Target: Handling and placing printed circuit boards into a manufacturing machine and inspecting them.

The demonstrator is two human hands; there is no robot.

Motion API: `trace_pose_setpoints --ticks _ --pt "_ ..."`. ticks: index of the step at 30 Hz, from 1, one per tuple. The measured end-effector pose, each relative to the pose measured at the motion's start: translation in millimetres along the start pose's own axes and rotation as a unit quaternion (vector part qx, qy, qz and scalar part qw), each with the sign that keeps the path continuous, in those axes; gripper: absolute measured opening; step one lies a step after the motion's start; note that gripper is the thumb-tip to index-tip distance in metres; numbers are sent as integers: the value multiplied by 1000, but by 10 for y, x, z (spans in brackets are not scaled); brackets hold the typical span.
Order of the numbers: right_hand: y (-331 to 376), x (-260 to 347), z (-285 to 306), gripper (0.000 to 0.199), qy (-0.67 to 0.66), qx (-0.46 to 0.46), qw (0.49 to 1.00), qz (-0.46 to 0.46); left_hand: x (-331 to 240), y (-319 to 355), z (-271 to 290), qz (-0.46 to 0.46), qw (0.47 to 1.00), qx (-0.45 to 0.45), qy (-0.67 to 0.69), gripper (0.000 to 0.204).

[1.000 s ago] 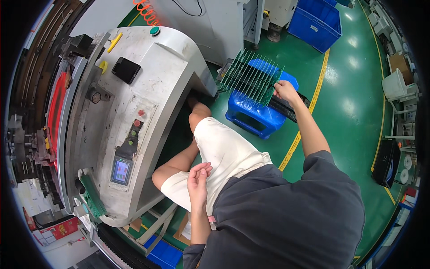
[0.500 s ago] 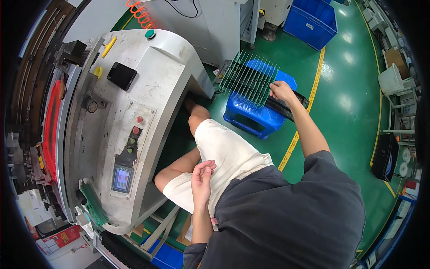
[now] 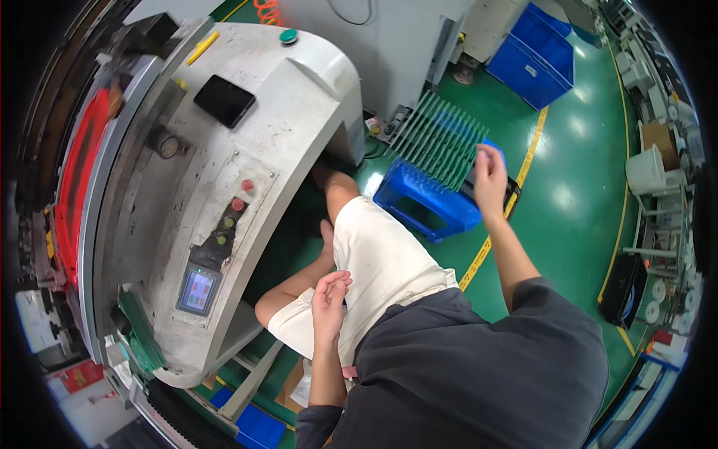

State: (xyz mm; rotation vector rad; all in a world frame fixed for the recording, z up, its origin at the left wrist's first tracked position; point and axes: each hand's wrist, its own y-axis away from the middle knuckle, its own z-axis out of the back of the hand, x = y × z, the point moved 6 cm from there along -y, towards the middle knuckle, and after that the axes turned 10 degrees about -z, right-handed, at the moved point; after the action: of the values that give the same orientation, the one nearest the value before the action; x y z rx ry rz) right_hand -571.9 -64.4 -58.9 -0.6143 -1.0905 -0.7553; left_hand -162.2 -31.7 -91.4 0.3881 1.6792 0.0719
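Note:
My right hand [image 3: 490, 179] is at the right end of a row of thin, upright green boards [image 3: 437, 142], its fingers curled closed at their edges. What lies between these fingertips is too small and blurred to make out. The boards stand side by side in a dark rack above a blue plastic stool [image 3: 426, 206]. Over my lap, close to my white shorts [image 3: 385, 251], my left hand [image 3: 329, 299] hangs with loosely bent fingers and the palm turned up. I see nothing held in it.
On my left stands a grey-white machine [image 3: 299, 97] with buttons, a lit touchscreen [image 3: 198, 290] and a black phone-like device [image 3: 224, 101] on top. Blue crates [image 3: 531, 63] sit on the green floor at the far right, near a yellow floor line [image 3: 535, 142]. Shelving lines the right side.
The head view has shifted, so the machine and stool sit differently in the picture. My right hand stays by the boards' right end, its wrist now more upright. My left fingers are curled more.

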Motion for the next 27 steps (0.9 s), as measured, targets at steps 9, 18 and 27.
trace_pose_setpoints --ticks 9,18,27 --pt "2449 720 -2052 24 66 608 780 136 -503 -29 765 -122 985 -13 -123 28" --pt "3341 595 -2296 28 147 774 586 188 -1147 1375 2407 -174 899 -369 -159 25" --pt "2805 611 -2380 25 156 663 717 150 -2352 1833 3778 -255 610 -482 -575 41"
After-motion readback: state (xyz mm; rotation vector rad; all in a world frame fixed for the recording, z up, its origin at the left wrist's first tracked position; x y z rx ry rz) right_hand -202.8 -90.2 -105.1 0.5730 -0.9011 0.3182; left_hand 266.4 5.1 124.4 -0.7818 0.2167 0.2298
